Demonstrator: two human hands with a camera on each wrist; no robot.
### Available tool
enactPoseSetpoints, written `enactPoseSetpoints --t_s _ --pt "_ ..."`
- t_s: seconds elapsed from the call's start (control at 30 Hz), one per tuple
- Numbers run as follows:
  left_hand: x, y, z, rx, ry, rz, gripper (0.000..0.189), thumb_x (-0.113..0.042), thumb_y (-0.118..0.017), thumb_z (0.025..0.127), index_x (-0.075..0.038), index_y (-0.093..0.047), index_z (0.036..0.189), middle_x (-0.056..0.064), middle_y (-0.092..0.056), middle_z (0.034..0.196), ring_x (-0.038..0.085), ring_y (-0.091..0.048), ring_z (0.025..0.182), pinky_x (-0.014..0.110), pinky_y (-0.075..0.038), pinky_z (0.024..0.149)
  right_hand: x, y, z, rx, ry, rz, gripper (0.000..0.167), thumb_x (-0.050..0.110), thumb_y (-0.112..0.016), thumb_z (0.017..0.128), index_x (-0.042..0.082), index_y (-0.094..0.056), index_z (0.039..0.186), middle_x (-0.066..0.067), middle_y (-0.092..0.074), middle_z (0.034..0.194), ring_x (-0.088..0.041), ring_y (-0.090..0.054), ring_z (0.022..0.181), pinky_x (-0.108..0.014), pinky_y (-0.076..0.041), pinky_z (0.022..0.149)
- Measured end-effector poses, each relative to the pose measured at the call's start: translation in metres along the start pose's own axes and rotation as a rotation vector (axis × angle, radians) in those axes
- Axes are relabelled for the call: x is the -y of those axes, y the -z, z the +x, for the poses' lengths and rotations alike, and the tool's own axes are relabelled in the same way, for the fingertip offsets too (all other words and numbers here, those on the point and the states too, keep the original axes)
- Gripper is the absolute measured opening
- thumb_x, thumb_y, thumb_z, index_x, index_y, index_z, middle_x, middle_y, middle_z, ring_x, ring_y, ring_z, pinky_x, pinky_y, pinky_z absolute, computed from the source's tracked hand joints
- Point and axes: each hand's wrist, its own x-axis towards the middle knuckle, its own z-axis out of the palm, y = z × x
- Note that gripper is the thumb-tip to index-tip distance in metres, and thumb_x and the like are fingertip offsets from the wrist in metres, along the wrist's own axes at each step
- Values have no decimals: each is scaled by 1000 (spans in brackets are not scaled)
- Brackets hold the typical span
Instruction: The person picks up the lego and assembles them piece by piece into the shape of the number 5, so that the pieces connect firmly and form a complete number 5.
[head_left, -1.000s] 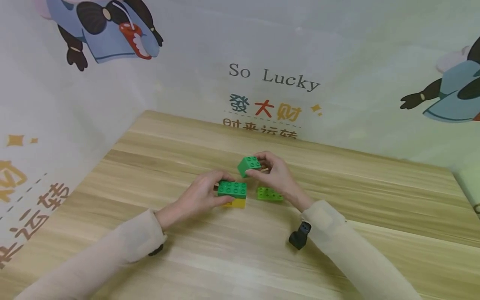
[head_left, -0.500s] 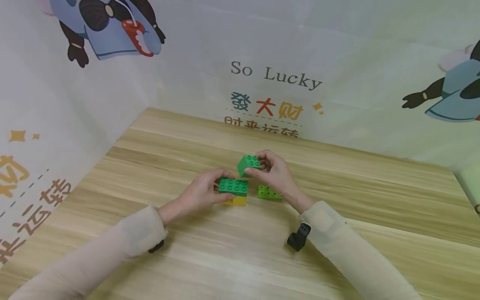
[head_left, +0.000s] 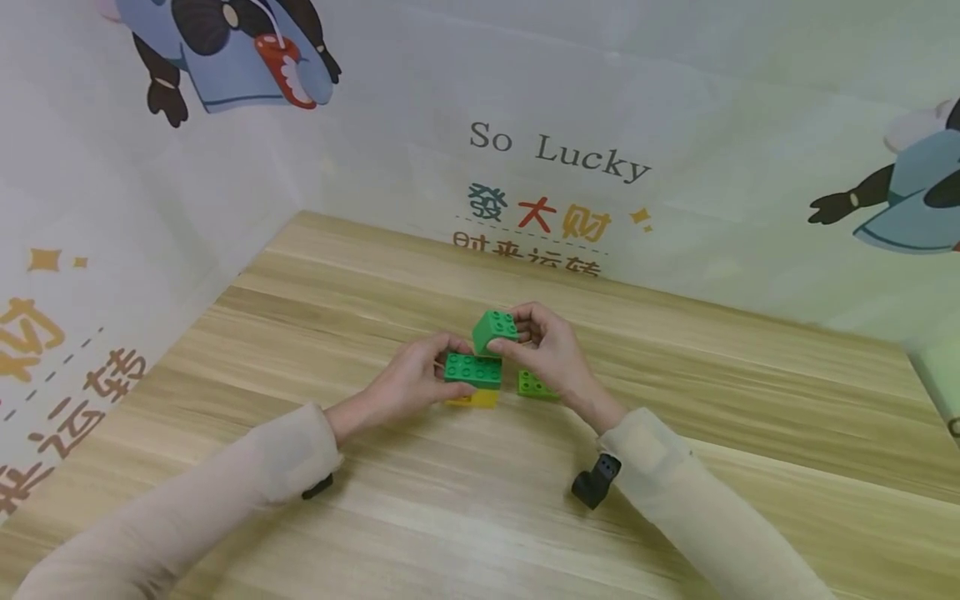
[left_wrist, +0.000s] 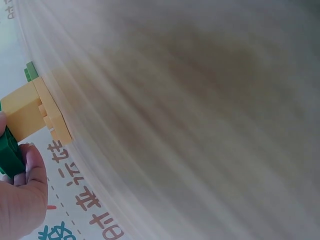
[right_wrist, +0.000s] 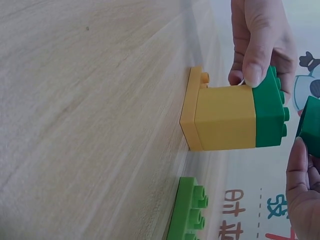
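Wooden table (head_left: 465, 492), right fingers (head_left: 534, 312) — bent, pinching green block (head_left: 491, 328)

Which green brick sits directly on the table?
The light-green brick; the wider dark-green brick tops the yellow stack, and the smaller dark-green brick is in the right grip.

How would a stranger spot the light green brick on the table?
On the wooden table, find the yellow-and-green stack gripped by the left hand. Just to its right in the head view, partly hidden by the right hand, lies the light green brick. Unlike the darker green bricks, one atop the stack and one held, it is paler and rests on the wood.
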Motion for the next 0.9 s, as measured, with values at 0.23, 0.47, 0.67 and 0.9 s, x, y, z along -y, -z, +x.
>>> enactPoseSetpoints --t_s 0.23,0.47,0.67,0.9 --pt "2 0 1 3 7 -5 47 -10 -79 75 1 -56 114 12 -64 98 15 -62 79 23 -54 65 4 -8 -2 15 24 -52 33 4 -70 83 -5 -56 111 -19 -64 99 -14 -60 80 -20 -53 68" --pt "3 1 2 36 -5 -53 41 -9 -77 76 3 -56 110 12 -64 95 14 -60 74 23 -53 62 6 -16 -4 -16 99 -144 33 4 -75 78 -5 -59 106 -18 -66 91 -15 -59 76 -19 -51 65" --pt "3 2 3 48 10 -76 38 -8 -77 77 3 -57 108 12 -64 93 12 -60 72 23 -53 62 8 -20 -7 -41 130 -213 31 8 -78 75 -1 -62 99 -13 -66 85 -14 -54 73 -19 -45 59" --pt "4 1 4 54 4 -96 40 -8 -77 76 3 -58 109 11 -65 91 11 -61 72 23 -54 63 5 -26 -6 -38 157 -235 31 9 -80 73 0 -61 97 -11 -67 86 -15 -52 74 -21 -44 63"
